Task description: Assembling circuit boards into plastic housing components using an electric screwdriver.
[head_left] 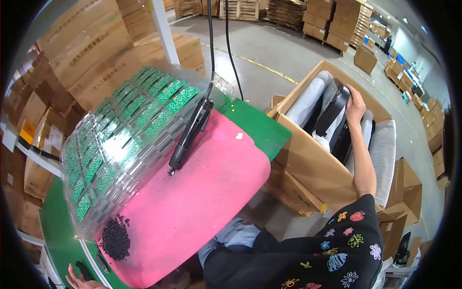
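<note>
My right hand grips the upper edge of a black rounded panel, its fingers wrapped over the rim. That panel stands tilted in an open cardboard box, among pieces in white foam wrap. At the lower left edge my left hand has its fingers apart, beside a small dark object I cannot identify. A black electric screwdriver lies slanted on the pink mat, its cable running upward. Near the mat's left corner is a pile of small black screws.
Stacked transparent trays with green circuit boards stand left of the screwdriver. The mat lies on a green tabletop. A white post rises behind the trays. Cardboard cartons are piled at the back left; an open carton sits at right.
</note>
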Motion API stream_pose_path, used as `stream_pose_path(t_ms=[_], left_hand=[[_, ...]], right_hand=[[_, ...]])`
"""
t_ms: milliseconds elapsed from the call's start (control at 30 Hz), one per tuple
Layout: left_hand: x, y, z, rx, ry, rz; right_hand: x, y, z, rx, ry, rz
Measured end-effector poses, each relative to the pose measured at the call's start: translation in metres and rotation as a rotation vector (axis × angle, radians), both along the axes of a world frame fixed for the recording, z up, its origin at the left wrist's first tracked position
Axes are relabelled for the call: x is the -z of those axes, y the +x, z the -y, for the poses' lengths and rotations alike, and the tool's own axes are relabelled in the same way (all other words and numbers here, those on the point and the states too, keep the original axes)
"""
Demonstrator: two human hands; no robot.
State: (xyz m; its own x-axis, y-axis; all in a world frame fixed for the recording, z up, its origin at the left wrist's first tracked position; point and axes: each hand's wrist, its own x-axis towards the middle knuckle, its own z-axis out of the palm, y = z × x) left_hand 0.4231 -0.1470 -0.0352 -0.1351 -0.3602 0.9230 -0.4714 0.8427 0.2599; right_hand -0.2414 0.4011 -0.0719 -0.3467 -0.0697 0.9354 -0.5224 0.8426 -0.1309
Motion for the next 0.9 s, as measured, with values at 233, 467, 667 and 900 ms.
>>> stream_pose_path(t_ms=[233,467,667,900], left_hand=[[0.038,0.014,0.035,0.398,0.105,-0.228],[0.005,-0.087,-0.019,0.665,0.127,-0.017],[-0.046,-0.155,-0.036,0.906,0.018,0.505],[-0.012,-0.186,-0.019,1.045,0.297,0.560]], right_hand=[[-0.055,0.034,0.017,-0.175,-0.031,-0.245],[-0.099,0.067,0.075,-0.429,0.366,-0.411],[-0.130,0.084,0.113,-0.550,0.605,-0.519],[-0.119,0.187,0.265,-1.218,0.808,-0.148]])
